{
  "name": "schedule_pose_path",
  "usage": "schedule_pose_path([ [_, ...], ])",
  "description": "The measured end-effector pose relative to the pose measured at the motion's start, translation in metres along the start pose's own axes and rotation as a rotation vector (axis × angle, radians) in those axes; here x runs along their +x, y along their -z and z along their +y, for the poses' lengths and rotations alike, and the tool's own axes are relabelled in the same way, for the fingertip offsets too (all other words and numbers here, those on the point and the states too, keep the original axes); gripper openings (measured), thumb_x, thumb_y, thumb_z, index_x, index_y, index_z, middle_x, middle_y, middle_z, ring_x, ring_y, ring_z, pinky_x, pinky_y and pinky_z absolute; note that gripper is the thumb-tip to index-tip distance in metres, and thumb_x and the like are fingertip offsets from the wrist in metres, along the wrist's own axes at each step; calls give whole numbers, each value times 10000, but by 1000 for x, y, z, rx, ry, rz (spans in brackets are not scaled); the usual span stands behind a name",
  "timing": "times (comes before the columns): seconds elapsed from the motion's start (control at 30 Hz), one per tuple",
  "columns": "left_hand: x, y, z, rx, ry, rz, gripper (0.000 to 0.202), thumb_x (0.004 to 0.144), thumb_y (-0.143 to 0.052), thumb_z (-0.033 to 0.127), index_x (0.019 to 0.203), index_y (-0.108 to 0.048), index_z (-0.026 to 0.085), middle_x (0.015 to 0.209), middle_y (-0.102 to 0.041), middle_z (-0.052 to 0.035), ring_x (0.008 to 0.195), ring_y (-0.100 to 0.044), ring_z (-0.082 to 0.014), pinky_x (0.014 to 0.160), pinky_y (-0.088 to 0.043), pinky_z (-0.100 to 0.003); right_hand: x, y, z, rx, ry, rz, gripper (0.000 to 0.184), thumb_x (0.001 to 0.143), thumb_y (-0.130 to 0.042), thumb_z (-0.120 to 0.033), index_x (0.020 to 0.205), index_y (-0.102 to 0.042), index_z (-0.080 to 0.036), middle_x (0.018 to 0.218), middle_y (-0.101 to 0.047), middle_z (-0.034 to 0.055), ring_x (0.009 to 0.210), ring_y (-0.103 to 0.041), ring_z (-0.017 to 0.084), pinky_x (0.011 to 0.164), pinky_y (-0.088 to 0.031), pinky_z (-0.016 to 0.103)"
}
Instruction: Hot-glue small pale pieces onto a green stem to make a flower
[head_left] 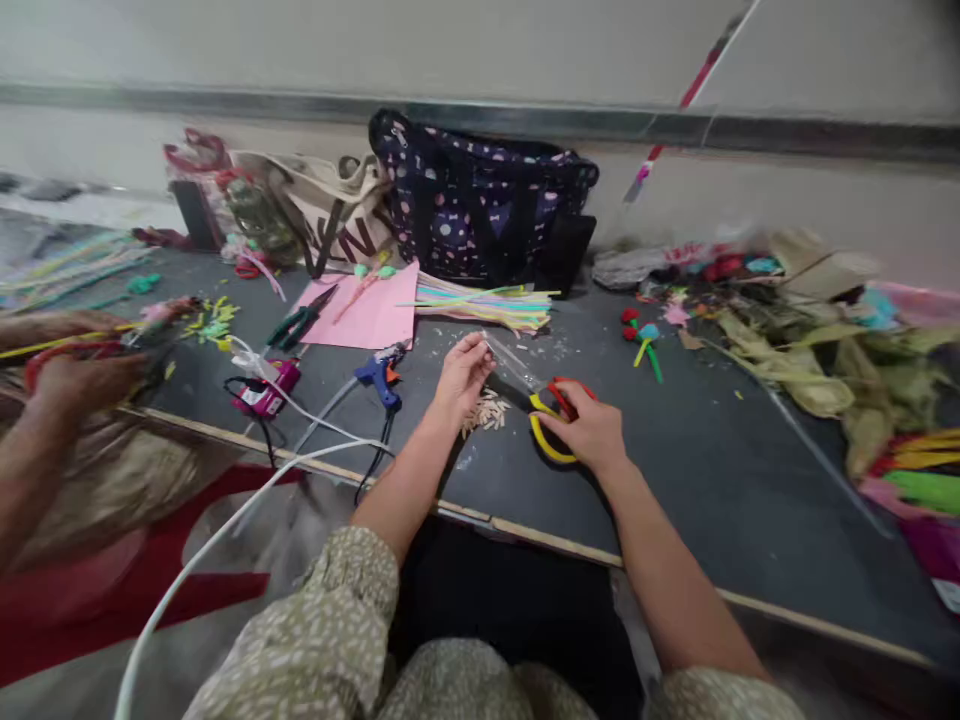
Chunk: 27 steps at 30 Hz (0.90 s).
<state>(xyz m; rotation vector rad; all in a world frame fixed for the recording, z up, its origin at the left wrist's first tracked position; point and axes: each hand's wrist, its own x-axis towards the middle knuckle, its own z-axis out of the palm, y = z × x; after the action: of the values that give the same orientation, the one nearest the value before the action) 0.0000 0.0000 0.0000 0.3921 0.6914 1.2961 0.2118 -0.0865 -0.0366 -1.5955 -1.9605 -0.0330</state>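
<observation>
My right hand grips the red-and-yellow handles of a pair of scissors. The handles are spread apart, and the blurred blades point up and left toward my other hand. With fingertips pinched together, my left hand is just beyond the blade tips; a small pale bit shows at the fingertips, too small to name. Below and between the hands lies a pile of short beige cut pieces on the dark table. Tiny white scraps are scattered behind the hands.
A blue glue gun, a pink-purple device and a white cable lie left. Behind are pliers, pink paper, pastel stems and a dark patterned bag. A co-worker's hands hold red scissors at far left.
</observation>
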Motion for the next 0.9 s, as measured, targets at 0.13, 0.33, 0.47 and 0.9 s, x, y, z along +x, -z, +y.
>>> schedule_pose_path([
  [0.13, -2, 0, 1, 5, -4, -5, 263, 657, -828, 108, 835, -642, 163, 626, -609, 52, 541, -556, -49, 594, -469, -180, 0, 0, 0, -3, 7, 18, 579, 842, -562, -713, 1119, -674, -216, 1001, -762, 67, 772, -715, 216, 645, -466, 289],
  [0.33, -1, 0, 1, 9, -5, -12, 237, 672, -817, 108, 826, -646, 167, 610, -587, 57, 540, -545, -48, 598, -465, -184, 0, -1, 0, 13, 7, 18, 616, 828, -556, -737, 1116, -672, -205, 920, -767, 56, 699, -703, 208, 649, -471, 296],
  [0.47, 0, 1, 1, 11, 0, -9, 251, 662, -821, 111, 835, -647, 166, 611, -585, 59, 542, -545, -47, 600, -463, -187, 0, -1, -1, 28, -3, 8, 613, 832, -545, -742, 1097, -673, -204, 921, -768, 58, 690, -701, 204, 639, -467, 294],
  [0.9, 0, 0, 2, 100, -47, 3, 295, 611, -838, 176, 850, -665, 162, 721, -650, 30, 570, -551, -48, 607, -481, -196, 4, 7, 0, 21, -197, -62, 572, 845, -506, -708, 1110, -644, -220, 881, -762, 70, 781, -728, 259, 681, -486, 329],
])
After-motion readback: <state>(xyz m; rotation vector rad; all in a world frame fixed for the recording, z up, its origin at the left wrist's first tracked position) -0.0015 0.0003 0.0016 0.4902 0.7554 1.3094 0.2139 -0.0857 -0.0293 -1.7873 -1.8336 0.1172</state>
